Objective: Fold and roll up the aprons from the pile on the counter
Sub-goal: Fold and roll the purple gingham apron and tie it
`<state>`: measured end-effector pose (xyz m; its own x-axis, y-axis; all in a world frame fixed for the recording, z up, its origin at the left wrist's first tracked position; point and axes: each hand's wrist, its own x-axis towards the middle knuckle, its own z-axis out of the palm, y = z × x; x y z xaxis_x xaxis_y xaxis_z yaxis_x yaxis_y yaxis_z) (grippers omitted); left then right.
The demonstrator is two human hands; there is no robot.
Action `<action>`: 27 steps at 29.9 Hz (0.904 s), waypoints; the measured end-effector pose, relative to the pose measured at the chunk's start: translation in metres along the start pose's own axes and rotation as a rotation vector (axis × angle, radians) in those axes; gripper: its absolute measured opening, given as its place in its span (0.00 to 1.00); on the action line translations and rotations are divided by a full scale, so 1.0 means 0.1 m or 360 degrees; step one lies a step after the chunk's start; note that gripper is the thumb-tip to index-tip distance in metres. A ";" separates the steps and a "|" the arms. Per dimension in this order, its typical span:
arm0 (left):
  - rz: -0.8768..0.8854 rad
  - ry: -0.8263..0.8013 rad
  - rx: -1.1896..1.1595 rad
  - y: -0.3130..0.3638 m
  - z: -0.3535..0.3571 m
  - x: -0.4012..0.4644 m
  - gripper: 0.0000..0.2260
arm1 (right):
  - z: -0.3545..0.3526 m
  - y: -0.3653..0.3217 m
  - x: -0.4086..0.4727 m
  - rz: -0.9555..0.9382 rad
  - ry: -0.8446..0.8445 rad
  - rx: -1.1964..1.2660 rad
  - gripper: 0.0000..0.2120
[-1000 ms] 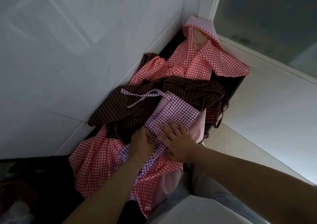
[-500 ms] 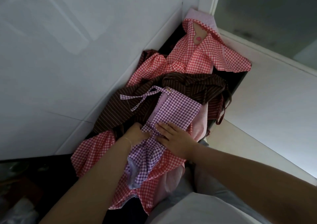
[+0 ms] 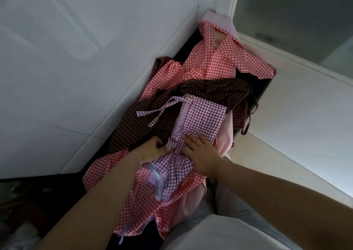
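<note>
Purple gingham apron [image 3: 200, 119] lies folded atop the pile, mid-tabletop. The right hand [image 3: 202, 154] presses it flat, fingers spread, probably anchoring the fold, while the left hand [image 3: 152, 150] pinches its near-left edge, seemingly starting the roll.

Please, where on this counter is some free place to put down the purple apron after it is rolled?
Little bare counter shows. One dark strip lies at the far right edge, between the brown striped apron and the red checked apron. Another dark gap runs by the wall. Around the purple checked apron, under the left hand and right hand, cloth covers everything.
</note>
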<state>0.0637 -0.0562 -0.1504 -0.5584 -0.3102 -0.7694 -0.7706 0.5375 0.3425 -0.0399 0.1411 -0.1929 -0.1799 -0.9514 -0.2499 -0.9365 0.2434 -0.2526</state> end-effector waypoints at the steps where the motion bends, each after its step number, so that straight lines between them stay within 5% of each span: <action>1: 0.0099 0.0125 0.0017 -0.01 -0.02 -0.03 0.19 | -0.02 0.04 0.01 -0.0012 0.0001 0.0108 0.27; 5: 0.0338 0.0500 -0.0423 0.01 -0.17 -0.08 0.08 | -0.16 0.16 0.00 0.0137 0.0025 0.0888 0.26; 10: 0.0309 0.0248 -0.1087 0.18 -0.24 -0.01 0.12 | -0.38 0.16 0.00 0.0827 0.0125 0.1801 0.16; 12: 0.0732 0.0177 -0.0820 0.28 -0.23 0.00 0.10 | -0.39 0.19 0.04 0.0944 0.0246 0.2059 0.14; 14: 0.0809 0.0073 -0.1201 0.27 -0.22 0.09 0.07 | -0.38 0.23 0.09 0.1009 0.0399 0.2197 0.11; 16: 0.0763 0.0161 -0.0543 0.35 -0.02 0.16 0.10 | -0.37 0.29 0.13 0.1074 0.0515 0.2266 0.11; 25: 0.0419 0.0807 -0.0323 0.78 0.24 0.27 0.37 | -0.43 0.38 0.18 0.1334 0.0645 0.2954 0.13; 27: 0.0321 0.0761 -0.0335 0.81 0.25 0.34 0.43 | -0.51 0.42 0.16 0.1247 0.0591 0.2648 0.11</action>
<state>-0.0097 -0.0036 -0.1619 -0.7407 -0.5646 -0.3641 -0.6513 0.4703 0.5955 -0.0979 0.1261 -0.1600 -0.6286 -0.4791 -0.6126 0.5517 0.2806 -0.7855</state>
